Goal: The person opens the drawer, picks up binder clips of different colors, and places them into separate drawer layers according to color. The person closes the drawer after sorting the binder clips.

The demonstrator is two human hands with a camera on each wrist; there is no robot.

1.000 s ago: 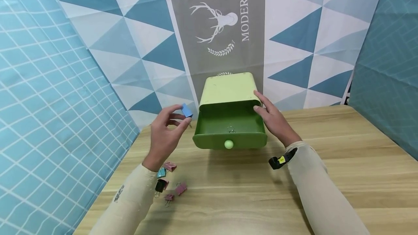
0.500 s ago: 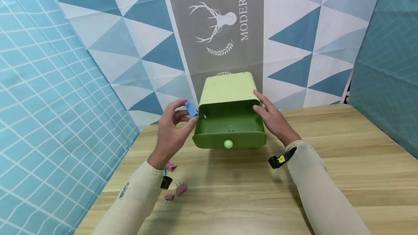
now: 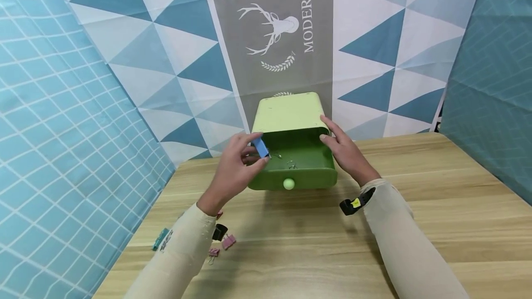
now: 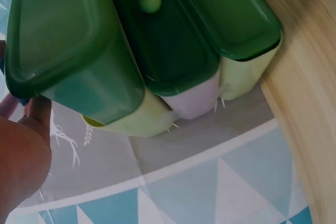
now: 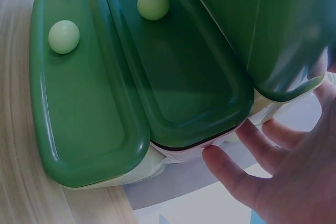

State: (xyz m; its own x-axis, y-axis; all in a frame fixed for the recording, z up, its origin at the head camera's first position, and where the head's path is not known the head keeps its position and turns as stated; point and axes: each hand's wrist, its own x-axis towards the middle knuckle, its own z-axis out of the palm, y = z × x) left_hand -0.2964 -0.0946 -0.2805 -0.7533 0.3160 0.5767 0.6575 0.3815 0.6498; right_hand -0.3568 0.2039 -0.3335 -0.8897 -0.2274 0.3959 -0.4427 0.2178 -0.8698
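Observation:
My left hand [image 3: 230, 172] pinches a blue binder clip [image 3: 260, 147] between thumb and fingers, over the left side of a pulled-out green drawer [image 3: 311, 179]. The clip's wire handle points into the drawer. Further inside, wire loops [image 3: 293, 166] show just behind the drawer front. The drawer belongs to a light-green cabinet [image 3: 288, 112] with a round knob [image 3: 288, 183]. My right hand [image 3: 349, 156] rests against the cabinet's right side, fingers extended along it and thumb near the front edge. In the left wrist view, the hand is mostly cut off at the left.
Under the open drawer, two closed drawers show in the right wrist view, a middle one [image 5: 184, 72] and a bottom one [image 5: 89, 103]. Pink binder clips [image 3: 228, 242], a black one [image 3: 220, 232] and a teal one [image 3: 160, 239] lie around my left forearm. A patterned cloth [image 3: 370, 59] hangs behind.
My left hand has moved right, carrying the blue binder clip from beside the cabinet to over the open drawer. The teal clip now shows left of my forearm. My right hand stays against the cabinet.

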